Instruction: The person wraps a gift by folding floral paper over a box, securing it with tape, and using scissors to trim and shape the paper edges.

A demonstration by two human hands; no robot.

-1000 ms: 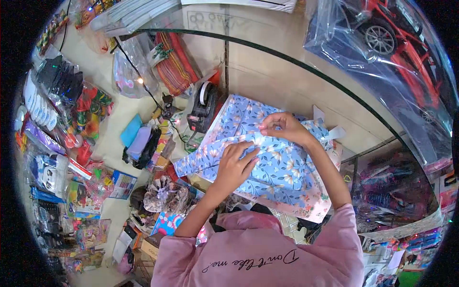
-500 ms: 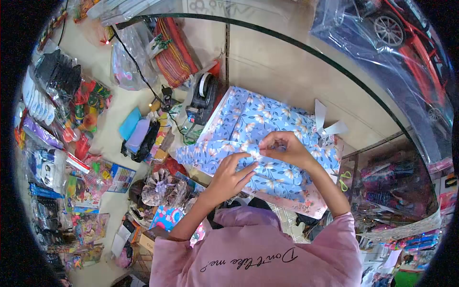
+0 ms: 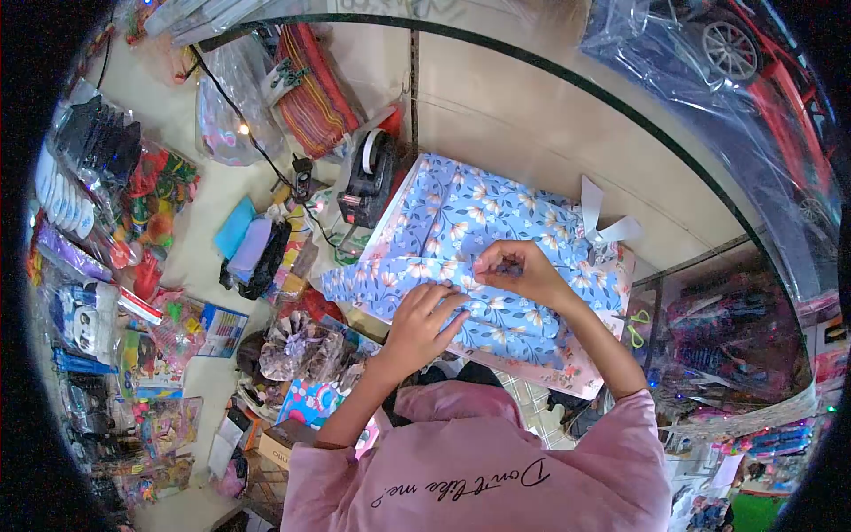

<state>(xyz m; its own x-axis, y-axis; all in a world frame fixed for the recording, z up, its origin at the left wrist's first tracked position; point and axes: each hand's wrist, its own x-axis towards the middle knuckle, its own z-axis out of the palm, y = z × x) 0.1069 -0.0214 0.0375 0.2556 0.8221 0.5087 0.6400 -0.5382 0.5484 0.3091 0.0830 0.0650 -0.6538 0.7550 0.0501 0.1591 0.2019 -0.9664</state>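
Observation:
Blue floral wrapping paper (image 3: 496,208), folded into a broad flat shape, lies in front of me on top of a pinkish floral sheet (image 3: 581,379). My left hand (image 3: 421,326) rests on the paper's near part, fingers stretched out and slightly apart. Just right of it, my right hand (image 3: 525,273) is over the paper's middle fold, thumb and forefinger curled together in a pinch. Whatever lies between those fingertips is too small to make out. A black tape dispenser (image 3: 365,191) with a white roll stands beyond the paper's left edge.
A white two-bladed piece (image 3: 603,213) lies at the paper's right edge, with yellow-green loops (image 3: 638,328) nearby. Crumpled grey wrapping (image 3: 306,346), pouches (image 3: 248,244) and a striped cloth (image 3: 315,93) are at left. A dark curved edge (image 3: 567,84) arcs across the far side.
My left hand's fingers have settled flatter onto the paper, drawing a little away from the right hand. My right hand stays pinched and has shifted slightly left. The view has tilted slightly.

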